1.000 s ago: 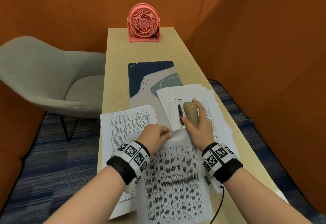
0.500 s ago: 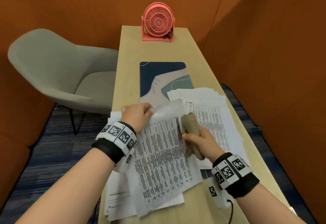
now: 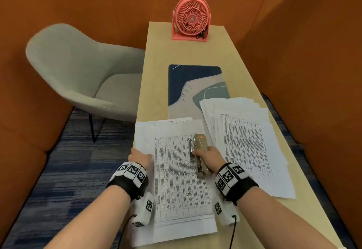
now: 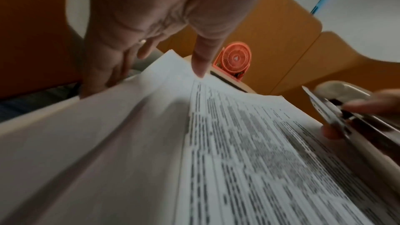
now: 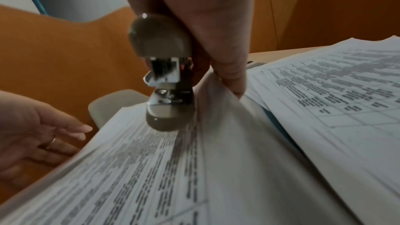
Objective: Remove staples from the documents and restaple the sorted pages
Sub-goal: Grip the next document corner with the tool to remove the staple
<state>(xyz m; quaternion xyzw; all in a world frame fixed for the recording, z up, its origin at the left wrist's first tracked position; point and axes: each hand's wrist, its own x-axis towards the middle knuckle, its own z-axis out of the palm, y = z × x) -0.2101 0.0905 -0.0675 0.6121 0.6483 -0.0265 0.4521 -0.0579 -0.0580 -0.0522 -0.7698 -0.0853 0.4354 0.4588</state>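
Note:
A stack of printed table pages lies flat at the near end of the table. My left hand is at the stack's left edge. Its thumb touches the top sheet and its straight fingers lie against the edge. My right hand grips a beige stapler over the stack's right side, nose pointing away from me. In the right wrist view the stapler hangs just above the print, and one finger touches the sheet's right edge. A second, fanned pile of pages lies to the right.
A patterned blue desk mat lies beyond the papers, partly under them. A pink fan stands at the far end of the narrow wooden table. A grey chair sits left of the table. Orange walls close in on both sides.
The document my left hand held up by its corner now lies flat on the near stack. My left hand has dropped back to the stack's left edge. The stapler stays in my right hand.

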